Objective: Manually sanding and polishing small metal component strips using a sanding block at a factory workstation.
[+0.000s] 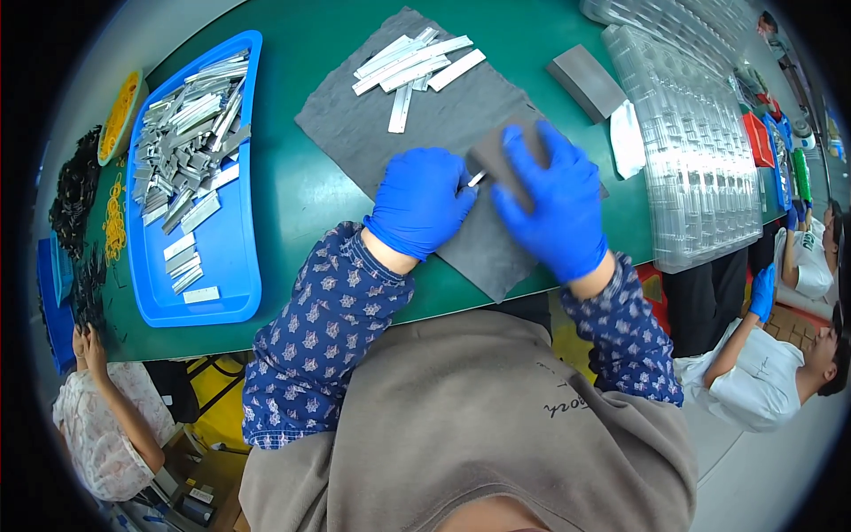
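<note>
Green and broad, the work table (284, 222) fills most of what I can see from where I stand, with co-workers seated at its ends. Toward two o'clock rise stacked clear plastic trays with moulded hollows (696, 168); at ten o'clock sits a long blue plastic tray (232, 266), and straight ahead, at twelve, a dark grey cloth (341, 133) lies askew. Over its near part work two blue-gloved hands. The right hand (557, 199), slightly blurred, grips a dark grey-brown rectangular block (489, 152), thumb and fingers splayed over it; a similar spare grey block (587, 84) rests at one o'clock, just beside a folded white cloth (627, 142). The left hand (417, 202) is curled into a fist around a small silver metal piece (477, 178), only its end showing beside the block; whether they touch, I cannot tell. I'd judge the work to be well under way: one piece is in hand, and a loose pile of flat silver strips (412, 62) lies on the cloth's far half, though whether those are finished or waiting is unclear. Far more metal strips (191, 124) crowd the blue tray, heaped at its far end and sparser near.
</note>
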The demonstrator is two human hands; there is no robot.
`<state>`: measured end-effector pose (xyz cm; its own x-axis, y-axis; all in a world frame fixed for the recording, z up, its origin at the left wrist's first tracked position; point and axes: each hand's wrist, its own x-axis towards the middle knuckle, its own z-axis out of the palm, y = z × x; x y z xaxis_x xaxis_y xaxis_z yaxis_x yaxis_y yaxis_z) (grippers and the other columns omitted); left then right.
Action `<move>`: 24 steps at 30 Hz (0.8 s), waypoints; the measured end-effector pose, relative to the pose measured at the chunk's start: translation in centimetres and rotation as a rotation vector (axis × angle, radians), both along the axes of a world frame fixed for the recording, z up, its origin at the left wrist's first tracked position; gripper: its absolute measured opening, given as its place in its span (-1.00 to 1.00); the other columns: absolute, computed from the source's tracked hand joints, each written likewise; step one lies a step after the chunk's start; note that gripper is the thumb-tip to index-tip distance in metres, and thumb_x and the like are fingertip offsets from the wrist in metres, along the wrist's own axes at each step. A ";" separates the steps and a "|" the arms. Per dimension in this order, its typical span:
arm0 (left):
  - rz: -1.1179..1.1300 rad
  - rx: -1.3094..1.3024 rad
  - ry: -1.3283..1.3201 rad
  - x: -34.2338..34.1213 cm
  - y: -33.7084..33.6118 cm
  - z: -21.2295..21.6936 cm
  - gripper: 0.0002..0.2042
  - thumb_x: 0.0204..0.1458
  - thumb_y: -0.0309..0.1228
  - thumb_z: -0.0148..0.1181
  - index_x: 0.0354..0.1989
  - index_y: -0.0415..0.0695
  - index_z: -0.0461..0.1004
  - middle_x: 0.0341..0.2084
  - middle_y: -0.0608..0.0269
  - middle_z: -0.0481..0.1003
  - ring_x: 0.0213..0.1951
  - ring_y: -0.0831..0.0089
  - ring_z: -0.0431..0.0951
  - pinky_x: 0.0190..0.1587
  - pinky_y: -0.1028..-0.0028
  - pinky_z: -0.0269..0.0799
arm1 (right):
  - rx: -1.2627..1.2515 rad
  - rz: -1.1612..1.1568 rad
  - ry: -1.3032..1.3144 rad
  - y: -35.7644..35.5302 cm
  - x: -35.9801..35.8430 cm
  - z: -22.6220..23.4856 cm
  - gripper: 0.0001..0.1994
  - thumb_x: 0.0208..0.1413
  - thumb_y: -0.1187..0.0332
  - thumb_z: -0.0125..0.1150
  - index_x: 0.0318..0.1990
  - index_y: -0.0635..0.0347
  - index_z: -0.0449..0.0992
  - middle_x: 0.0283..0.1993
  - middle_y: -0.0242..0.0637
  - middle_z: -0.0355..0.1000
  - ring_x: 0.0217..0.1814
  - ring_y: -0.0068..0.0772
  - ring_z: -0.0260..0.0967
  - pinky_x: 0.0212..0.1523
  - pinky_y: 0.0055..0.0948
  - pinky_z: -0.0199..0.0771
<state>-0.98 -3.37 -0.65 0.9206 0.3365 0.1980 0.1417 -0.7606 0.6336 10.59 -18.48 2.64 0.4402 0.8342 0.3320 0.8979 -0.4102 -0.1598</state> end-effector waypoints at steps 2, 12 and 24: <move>-0.003 -0.007 -0.027 0.0 0.0 0.1 -0.83 -0.14 -0.28 0.27 -0.55 -0.11 0.49 -0.56 0.09 0.47 -0.43 0.07 0.50 -0.34 0.14 0.37 | 0.010 -0.024 0.013 0.3 1.9 -0.3 -0.38 -0.05 0.17 0.28 0.24 0.05 0.34 0.16 0.20 0.25 0.00 0.15 0.30 0.04 -0.03 0.31; -0.009 -0.003 -0.043 0.0 0.0 -0.1 -0.84 -0.15 -0.30 0.28 -0.56 -0.11 0.49 -0.57 0.10 0.47 -0.44 0.08 0.50 -0.35 0.14 0.37 | 0.083 0.105 -0.031 0.5 0.3 -0.7 -0.38 -0.08 0.18 0.32 0.21 0.01 0.37 0.16 0.17 0.27 0.02 0.15 0.31 0.04 -0.03 0.32; -0.022 0.024 -0.035 -0.1 0.4 0.1 -0.82 -0.16 -0.33 0.31 -0.56 -0.18 0.50 -0.61 0.12 0.46 -0.50 0.17 0.49 -0.40 0.26 0.38 | 0.049 0.073 -0.059 1.2 -0.1 -0.5 -0.40 -0.05 0.12 0.28 0.20 0.02 0.39 0.12 0.17 0.31 0.01 0.13 0.32 0.02 -0.07 0.33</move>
<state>-1.09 -3.01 -0.58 0.9202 0.3106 0.2382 0.1025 -0.7785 0.6193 10.45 -17.30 2.19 0.3579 0.8452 0.3970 0.9333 -0.3367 -0.1245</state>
